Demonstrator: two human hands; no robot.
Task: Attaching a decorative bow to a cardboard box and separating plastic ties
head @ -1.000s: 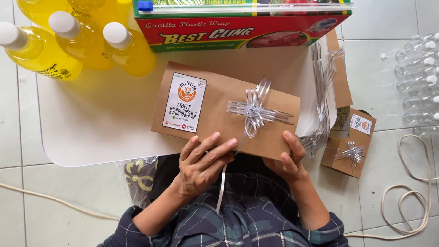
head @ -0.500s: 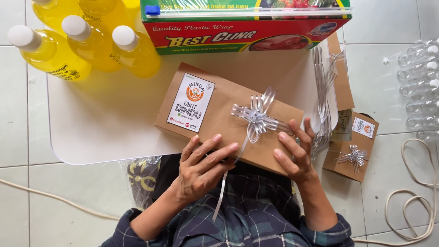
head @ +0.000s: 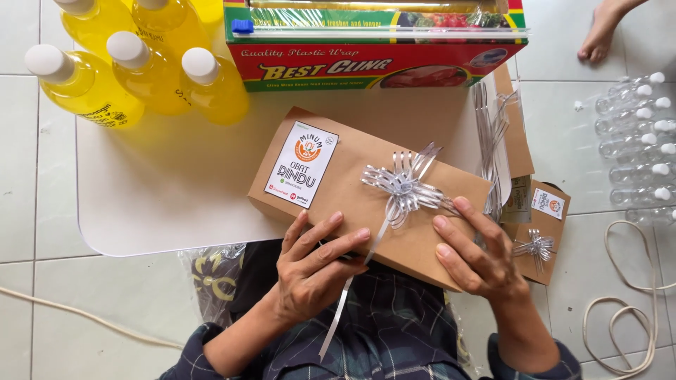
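A brown cardboard box (head: 352,190) with a white label and a silver ribbon bow (head: 403,186) lies tilted on the near edge of a white table (head: 176,190). My left hand (head: 313,267) rests on the box's near edge, fingers spread, beside the loose ribbon tail (head: 348,295) that hangs toward my lap. My right hand (head: 475,250) lies flat on the box's right near corner, fingertips close to the bow.
Several bottles of yellow liquid (head: 148,74) stand at the table's far left. A red and green cling wrap box (head: 380,42) sits at the back. A second ribboned brown box (head: 539,229), empty clear bottles (head: 637,148), a white cord (head: 627,309) and another person's foot (head: 602,32) are on the right floor.
The box has slid a little to the right and nearer under my hands. My right hand has shifted up onto its top near the bow.
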